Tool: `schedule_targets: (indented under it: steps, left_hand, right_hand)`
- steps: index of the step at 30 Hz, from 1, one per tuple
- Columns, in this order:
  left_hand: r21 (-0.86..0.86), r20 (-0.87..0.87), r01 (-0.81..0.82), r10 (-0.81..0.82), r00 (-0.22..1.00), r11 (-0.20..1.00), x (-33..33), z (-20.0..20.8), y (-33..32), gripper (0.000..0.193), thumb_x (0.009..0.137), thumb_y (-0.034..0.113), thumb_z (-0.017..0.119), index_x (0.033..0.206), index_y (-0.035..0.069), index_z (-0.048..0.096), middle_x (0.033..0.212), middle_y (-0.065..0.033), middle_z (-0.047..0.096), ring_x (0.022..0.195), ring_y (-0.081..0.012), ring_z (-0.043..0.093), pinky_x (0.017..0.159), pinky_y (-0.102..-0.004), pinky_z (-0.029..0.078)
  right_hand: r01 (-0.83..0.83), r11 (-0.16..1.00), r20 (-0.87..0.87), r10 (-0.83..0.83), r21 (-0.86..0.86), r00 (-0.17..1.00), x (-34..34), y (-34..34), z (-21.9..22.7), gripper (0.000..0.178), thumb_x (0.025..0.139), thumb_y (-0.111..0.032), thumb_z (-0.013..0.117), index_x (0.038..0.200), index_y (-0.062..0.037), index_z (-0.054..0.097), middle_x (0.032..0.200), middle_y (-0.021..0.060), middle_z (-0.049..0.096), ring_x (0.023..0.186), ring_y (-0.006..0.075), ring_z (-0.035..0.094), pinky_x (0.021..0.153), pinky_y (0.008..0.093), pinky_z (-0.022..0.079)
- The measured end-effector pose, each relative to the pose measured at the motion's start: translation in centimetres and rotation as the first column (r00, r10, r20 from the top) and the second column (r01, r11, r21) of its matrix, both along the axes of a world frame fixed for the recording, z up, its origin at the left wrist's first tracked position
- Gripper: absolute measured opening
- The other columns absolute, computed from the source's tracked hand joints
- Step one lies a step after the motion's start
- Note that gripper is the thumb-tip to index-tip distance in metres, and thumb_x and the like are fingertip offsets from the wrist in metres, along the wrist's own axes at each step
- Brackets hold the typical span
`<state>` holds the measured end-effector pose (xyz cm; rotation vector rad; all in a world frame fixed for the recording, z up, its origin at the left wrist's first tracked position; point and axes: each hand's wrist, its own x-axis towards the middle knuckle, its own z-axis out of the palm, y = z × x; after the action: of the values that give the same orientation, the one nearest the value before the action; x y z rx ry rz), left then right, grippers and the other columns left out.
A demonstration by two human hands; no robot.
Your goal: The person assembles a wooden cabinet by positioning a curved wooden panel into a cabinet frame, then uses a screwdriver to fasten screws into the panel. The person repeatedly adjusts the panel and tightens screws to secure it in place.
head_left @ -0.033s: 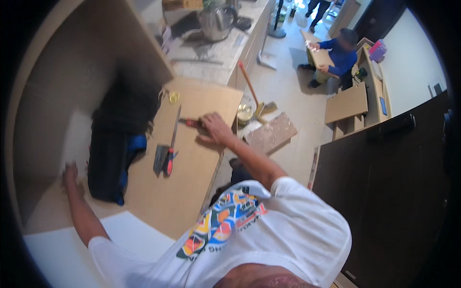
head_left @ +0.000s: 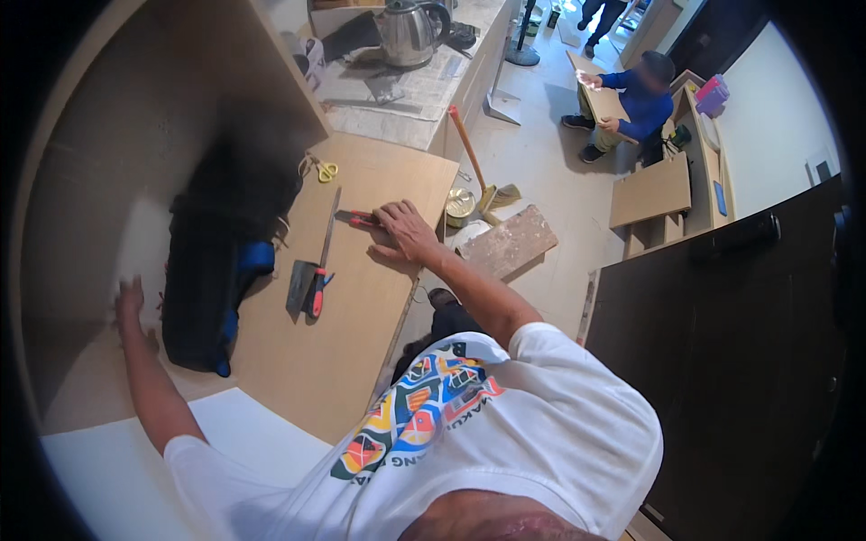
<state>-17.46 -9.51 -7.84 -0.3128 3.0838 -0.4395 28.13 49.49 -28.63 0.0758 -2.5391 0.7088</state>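
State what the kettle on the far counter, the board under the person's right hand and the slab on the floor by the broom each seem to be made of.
Kettle: polished metal, probably stainless steel, judging by its mirror-like highlights.
Board: pale wood or laminate with a smooth, matt, even tan face; the grain is too faint to tell which. The right hand lies flat on it.
Slab: rough, mottled reddish-grey surface, possibly stone or worn board.

One view only: head-worn fisheye, looked steeply down over the wearer's own shoulder and white printed shirt (head_left: pixel 505 424). Wooden worktop (head_left: pixel 361 307) sat close below, left of centre; both arms reached up into frame from the lower edge. Wide lens bent the cabinet wall (head_left: pixel 135 135) along the left rim. Upper right, the view carried well across the floor to a seated person (head_left: pixel 631 104), far off. Dark rim ringed the frame.
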Motion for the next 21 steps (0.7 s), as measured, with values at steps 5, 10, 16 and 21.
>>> schedule_targets:
  steps: [5,10,16,21]
  left_hand:
    - [0.179,-0.143,0.394,-0.372,0.917,0.902,11.0,2.9,32.9,0.094,0.091,0.08,0.038,0.158,0.016,0.03,0.159,-0.0213,0.034,0.148,-0.046,0.027,0.113,-0.0747,0.017]
    - [0.057,-0.283,0.535,-0.5,0.819,0.843,17.3,4.9,33.8,0.083,0.095,0.07,0.042,0.156,0.014,0.036,0.161,-0.0175,0.032,0.148,-0.0438,0.028,0.113,-0.0712,0.022]
    - [-0.054,-0.119,-0.041,0.035,0.992,0.998,8.2,3.3,-7.1,0.084,0.098,0.062,0.045,0.159,0.007,0.025,0.159,-0.0203,0.035,0.147,-0.0392,0.032,0.119,-0.0461,0.029]
    - [0.489,-0.152,0.351,-0.319,0.936,0.799,7.8,-2.2,16.4,0.085,0.101,0.053,0.049,0.156,-0.005,0.021,0.159,-0.0273,0.031,0.148,-0.0388,0.031,0.121,-0.0415,0.027]
  right_hand:
    - [0.016,0.999,0.031,-0.017,0.029,0.999,0.3,2.2,-1.1,0.063,0.08,-0.042,0.071,0.124,0.0007,0.056,0.117,0.0187,0.059,0.112,0.0353,0.055,0.103,0.0442,0.038]
    - [0.019,0.999,-0.084,-0.021,-0.03,0.996,0.7,3.0,-1.5,0.054,0.08,-0.033,0.07,0.12,0.0011,0.058,0.111,0.019,0.061,0.109,0.0347,0.057,0.101,0.0436,0.041]
    - [0.034,0.995,-0.183,-0.051,-0.092,0.982,-1.0,-0.7,-1.2,0.046,0.077,-0.03,0.071,0.108,0.0003,0.058,0.105,0.0178,0.06,0.102,0.0346,0.056,0.096,0.0439,0.042]
    - [0.073,0.996,-0.072,-0.077,-0.056,0.994,0.2,2.3,-2.1,0.061,0.077,-0.034,0.074,0.12,0.0034,0.053,0.112,0.02,0.057,0.109,0.0357,0.053,0.1,0.044,0.041]
